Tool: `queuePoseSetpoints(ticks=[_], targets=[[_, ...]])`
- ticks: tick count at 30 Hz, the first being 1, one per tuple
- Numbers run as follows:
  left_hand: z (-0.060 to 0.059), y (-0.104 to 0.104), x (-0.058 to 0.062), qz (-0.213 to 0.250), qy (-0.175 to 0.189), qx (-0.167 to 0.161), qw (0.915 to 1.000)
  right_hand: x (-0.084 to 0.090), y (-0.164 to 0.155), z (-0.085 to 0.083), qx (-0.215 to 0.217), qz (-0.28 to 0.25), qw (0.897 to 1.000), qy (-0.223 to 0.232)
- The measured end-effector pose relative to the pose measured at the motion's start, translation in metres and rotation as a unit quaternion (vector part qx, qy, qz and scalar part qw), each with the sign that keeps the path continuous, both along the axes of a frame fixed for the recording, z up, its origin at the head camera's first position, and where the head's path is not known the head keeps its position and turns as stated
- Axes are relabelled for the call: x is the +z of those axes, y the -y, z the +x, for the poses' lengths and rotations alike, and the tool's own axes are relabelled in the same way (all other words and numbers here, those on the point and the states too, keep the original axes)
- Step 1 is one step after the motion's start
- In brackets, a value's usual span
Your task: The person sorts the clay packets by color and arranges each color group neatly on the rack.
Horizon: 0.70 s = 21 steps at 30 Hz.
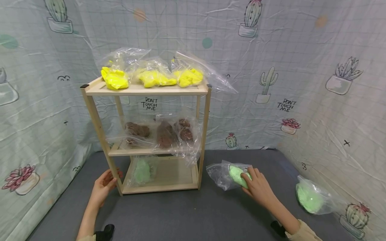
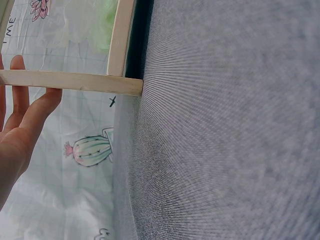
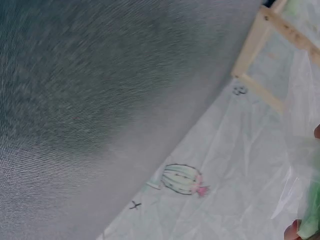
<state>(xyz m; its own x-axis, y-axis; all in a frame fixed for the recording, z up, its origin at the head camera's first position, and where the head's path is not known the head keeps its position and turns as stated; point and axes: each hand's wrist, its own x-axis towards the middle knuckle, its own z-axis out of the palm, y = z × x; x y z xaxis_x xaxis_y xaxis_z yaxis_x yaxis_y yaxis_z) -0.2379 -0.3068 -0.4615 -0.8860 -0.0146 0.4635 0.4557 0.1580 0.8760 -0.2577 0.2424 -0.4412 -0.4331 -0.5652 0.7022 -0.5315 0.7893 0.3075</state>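
Grey felt floor carries your three-tier wooden shelf [image 1: 144,90]; your left hand [image 1: 102,185] touches its front leg, fingers relaxed; your right hand [image 1: 256,187] grips a clear green-dough bag [image 1: 232,174]

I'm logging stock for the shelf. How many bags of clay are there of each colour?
Yellow bags, top shelf: 3
Brown bags, middle shelf: 3
Green bags: 3, with one on the bottom shelf, one under the right hand, one on the mat at right
Total: 9
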Motion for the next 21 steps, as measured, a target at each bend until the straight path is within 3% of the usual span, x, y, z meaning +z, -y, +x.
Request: queuePoseSetpoints(ticks=[13, 21], targets=[[0.001, 0.001, 0.002, -0.011, 0.003, 0.014, 0.9998, 0.018, 0.009, 0.029, 0.055, -0.020, 0.997, -0.049], [0.000, 0.000, -0.001, 0.010, -0.011, -0.002, 0.9999, 0.015, 0.031, 0.034, 0.082, -0.004, 0.996, -0.039]])
